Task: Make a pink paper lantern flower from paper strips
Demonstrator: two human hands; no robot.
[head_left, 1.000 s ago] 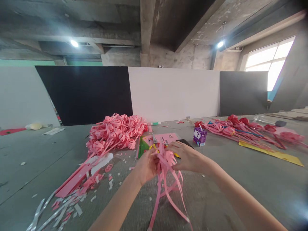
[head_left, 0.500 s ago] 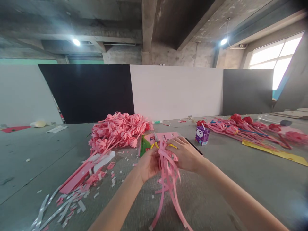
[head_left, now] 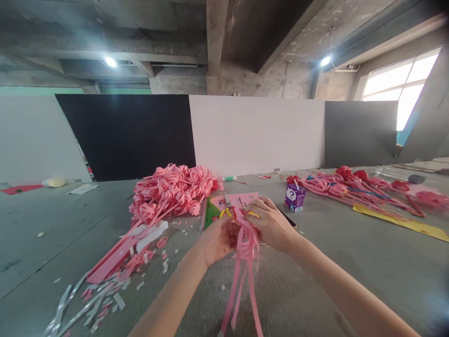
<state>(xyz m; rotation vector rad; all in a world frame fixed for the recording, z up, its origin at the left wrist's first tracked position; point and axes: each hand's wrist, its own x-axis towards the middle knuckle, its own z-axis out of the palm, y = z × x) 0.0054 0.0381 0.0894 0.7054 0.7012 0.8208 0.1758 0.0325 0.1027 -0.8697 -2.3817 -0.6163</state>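
Observation:
My left hand (head_left: pixel 216 240) and my right hand (head_left: pixel 270 223) meet over the grey table (head_left: pixel 351 252), both pinching a bundle of pink paper strips (head_left: pixel 245 262). The top of the bundle is gathered between my fingers, and its loose ends hang down toward me in a narrow bunch. Just beyond my hands lie yellow-handled scissors (head_left: pixel 226 211) on a pink and green booklet (head_left: pixel 224 204). A dark phone (head_left: pixel 288 218) shows at my right hand's far side.
A heap of finished pink paper flowers (head_left: pixel 171 189) lies at the left, with pink sheets and paper scraps (head_left: pixel 115 267) in front of it. A small purple carton (head_left: pixel 293 197) stands right of the booklet. Red and pink flowers (head_left: pixel 365 189) lie on yellow paper at the far right.
The hanging strips, spread wide a second ago, have been drawn together into a tight bunch. My hands have closed in on each other and risen slightly.

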